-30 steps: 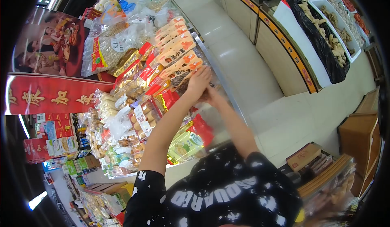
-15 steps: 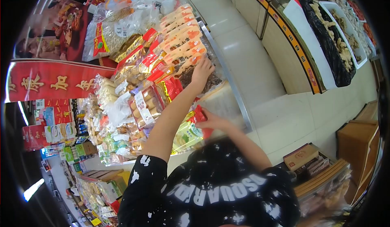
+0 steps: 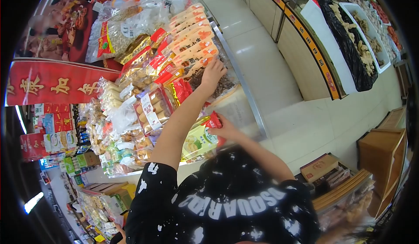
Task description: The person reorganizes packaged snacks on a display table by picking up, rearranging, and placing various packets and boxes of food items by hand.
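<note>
My left hand (image 3: 213, 74) reaches to the front end of a row of cream-and-orange packets (image 3: 198, 52). Its bent fingers are closed on the edge of the nearest packet, above a clear bag of dark brown pieces (image 3: 223, 86). Lower down, my right hand (image 3: 225, 129) has its thumb and fingers closed round the crumpled top of a red bag (image 3: 212, 121). A green-and-white food bag (image 3: 194, 142) lies just left of that hand. Both hands are over the near right part of the display.
Packed rolls (image 3: 152, 109) and many snack bags cover the display, whose metal rim (image 3: 249, 96) runs along its right side. Red banner (image 3: 61, 84) at left. Across the aisle is a counter with ginger (image 3: 364, 54). An open carton (image 3: 321, 169) and wooden shelving (image 3: 382, 150) stand at lower right.
My right hand has left my left hand's side and moved down to the red bag, taking hold of its top. My left hand stays by the packet row. The view has shifted slightly.
</note>
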Tool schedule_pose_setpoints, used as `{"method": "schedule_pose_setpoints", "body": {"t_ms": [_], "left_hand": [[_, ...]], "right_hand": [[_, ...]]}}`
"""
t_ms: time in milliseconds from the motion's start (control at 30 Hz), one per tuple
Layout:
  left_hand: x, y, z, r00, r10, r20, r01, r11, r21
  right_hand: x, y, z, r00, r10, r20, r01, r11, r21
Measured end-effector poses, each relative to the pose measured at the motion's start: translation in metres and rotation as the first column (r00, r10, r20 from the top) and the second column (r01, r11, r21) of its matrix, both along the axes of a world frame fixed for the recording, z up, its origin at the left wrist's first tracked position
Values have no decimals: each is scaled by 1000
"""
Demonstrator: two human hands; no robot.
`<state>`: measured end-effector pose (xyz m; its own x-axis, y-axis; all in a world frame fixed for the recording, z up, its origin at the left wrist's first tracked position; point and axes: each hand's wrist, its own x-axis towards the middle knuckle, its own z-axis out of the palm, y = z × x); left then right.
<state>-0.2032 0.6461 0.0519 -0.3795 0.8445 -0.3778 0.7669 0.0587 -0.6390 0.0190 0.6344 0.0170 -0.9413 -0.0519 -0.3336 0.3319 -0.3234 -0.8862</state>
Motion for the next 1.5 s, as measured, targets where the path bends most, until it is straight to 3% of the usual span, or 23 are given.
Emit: {"method": "schedule_pose_setpoints", "body": {"t_ms": [133,200,333,400,467,533,600,700,767,800,867,900,967,1000,1067,1100,1167,1200,1300,1433,1500], "left_hand": [[-4,-2,-6,1000,-9,-12,9,1000,15],[-6,-3,-12,1000,-9,-1,9,999,32],[-2,-2,-4,1000,-6,-14,6,1000,-2],[0,-1,1,1000,-9,-17,9,1000,-5],[1,-1,6,1000,-8,-9,8,1000,-6],[1,-3,5,1000,-7,-7,7,1000,-5],[-2,-1,2,1000,-7,-8,7,1000,5],[-5,-3,-4,1000,-13,17,12,999,37],[-6,-2,-6,1000,-5,29,5,1000,31],[-6,-3,-6,999,-7,32,6,999,32],[-8,-3,-7,999,1,53,-3,999,44],[-7,-3,-4,998,2,57,-5,999,47],[-2,-5,4,1000,-8,9,8,999,38],[-3,-3,3,1000,-9,11,8,999,45],[-6,-3,-3,999,20,49,-22,999,38],[-6,-3,-3,998,17,54,-20,999,40],[-4,-1,-1,998,18,56,-21,998,53],[-4,-1,-3,998,10,60,-13,998,54],[-5,-2,-5,999,-5,42,2,997,74],[-7,-1,-8,998,3,60,-8,995,96],[-6,-2,-7,998,10,62,-16,995,93]], "right_hand": [[8,23,-2,998,-46,31,41,989,140],[13,43,10,985,-81,153,80,997,15],[20,74,-15,971,-189,145,193,981,-14],[22,96,-15,961,-213,177,197,975,104],[24,112,-38,959,-223,176,214,975,66],[23,128,-24,955,-236,180,246,969,-34],[20,139,-17,958,-242,155,248,969,-17],[16,140,-13,953,-258,158,239,962,129],[9,125,7,981,-188,41,159,913,377],[9,121,14,981,-190,44,159,912,378],[14,112,23,945,-327,29,244,760,602],[20,105,22,945,-325,32,241,759,605],[46,86,17,752,-658,-53,479,489,729],[62,77,4,751,-658,-56,478,483,734],[91,62,-24,598,-790,135,667,584,462],[94,60,-18,596,-792,136,667,582,466],[92,49,8,698,-517,495,577,816,37],[87,43,5,692,-523,498,584,811,41],[67,31,-43,753,-504,424,645,694,-321],[34,22,-54,701,-539,467,708,603,-367],[22,18,-48,593,-652,473,803,528,-278]]}}
